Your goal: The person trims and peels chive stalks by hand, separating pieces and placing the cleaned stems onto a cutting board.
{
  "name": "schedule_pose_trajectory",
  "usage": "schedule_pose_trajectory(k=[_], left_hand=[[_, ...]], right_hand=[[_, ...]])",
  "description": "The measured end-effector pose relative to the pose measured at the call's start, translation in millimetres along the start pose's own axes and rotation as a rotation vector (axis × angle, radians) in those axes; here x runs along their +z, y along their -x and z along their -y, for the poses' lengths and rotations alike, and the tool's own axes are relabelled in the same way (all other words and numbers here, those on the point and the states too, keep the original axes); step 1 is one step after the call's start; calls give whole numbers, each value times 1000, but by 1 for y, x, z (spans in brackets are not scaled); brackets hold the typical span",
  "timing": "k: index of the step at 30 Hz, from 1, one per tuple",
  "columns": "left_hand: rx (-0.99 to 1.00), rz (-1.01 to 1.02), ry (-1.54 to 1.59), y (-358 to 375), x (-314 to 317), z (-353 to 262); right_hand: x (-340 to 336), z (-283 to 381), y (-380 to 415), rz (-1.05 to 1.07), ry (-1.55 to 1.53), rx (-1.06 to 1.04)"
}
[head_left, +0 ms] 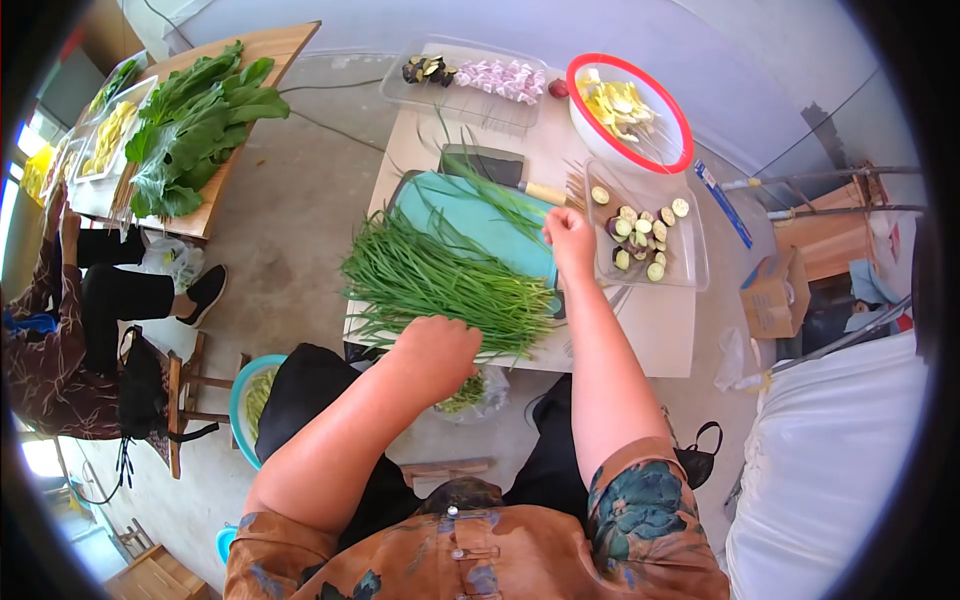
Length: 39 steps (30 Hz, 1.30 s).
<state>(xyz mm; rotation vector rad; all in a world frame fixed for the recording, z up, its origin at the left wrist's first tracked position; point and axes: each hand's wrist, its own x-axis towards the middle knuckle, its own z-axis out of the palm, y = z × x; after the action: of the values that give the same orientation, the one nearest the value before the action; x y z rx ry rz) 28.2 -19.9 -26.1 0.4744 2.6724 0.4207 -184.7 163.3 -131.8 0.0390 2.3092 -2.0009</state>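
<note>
A large heap of long green chives lies over the near part of a teal cutting board and the table. My left hand rests at the near edge of the heap, its fingers curled; what they hold, if anything, is hidden. My right hand is pinched at the board's right edge, at the ends of a few loose chives that stretch up and left across the board. Behind the board lies a cleaver with a wooden handle, which points toward the right hand.
A tray of cut eggplant is at the right, a red-rimmed bowl behind it. A long tray holds chopped onion. Leafy greens lie on another table; a person sits at left. A teal basin stands by my leg.
</note>
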Motion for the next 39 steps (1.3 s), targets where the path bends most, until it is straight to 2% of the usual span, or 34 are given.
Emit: schedule_pose_trajectory(k=[2,6,9,11,12,14,15,17,18,20,21,23,28,33,36,39], left_hand=[[2,10,0,-1,-2,-3],[24,-5,-14,-4,-1,-4],[15,9,-27,-5,-3,-7],[17,37,-30,-6,-3,-8],[13,59,-35,-6,-2,-8],[10,102,-35,-7,-3,-9],[5,141,-41,-8,-3,-9],[3,168,-42,-8,-4,-9],[0,194,-46,-8,-4,-9],[2,195,-47,-8,-5,-9],[-3,196,-51,-8,-6,-9],[23,171,-65,-7,-2,-5],[24,198,-78,-6,-1,-3],[2,235,-85,-8,-1,0],[8,232,-93,-11,-2,-3],[14,223,-89,-13,-3,-7]], right_hand=[[-9,-38,-4,-67,8,184],[-13,-41,-9,-131,-137,304],[-15,-46,-15,-143,-120,269],[-22,-89,-25,-289,279,-14],[-23,-85,-22,-291,283,-11],[-23,-59,-10,-220,399,-161],[-21,-42,-4,-218,402,-159],[-19,-6,5,219,501,19],[-19,4,13,217,506,20],[-25,16,33,532,802,-67],[-29,23,41,530,807,-65],[-36,31,56,618,1232,-146],[-57,31,73,662,1254,-105],[-67,28,90,854,1334,-86],[-68,9,98,805,1333,-194],[-68,10,97,773,1303,-196]])
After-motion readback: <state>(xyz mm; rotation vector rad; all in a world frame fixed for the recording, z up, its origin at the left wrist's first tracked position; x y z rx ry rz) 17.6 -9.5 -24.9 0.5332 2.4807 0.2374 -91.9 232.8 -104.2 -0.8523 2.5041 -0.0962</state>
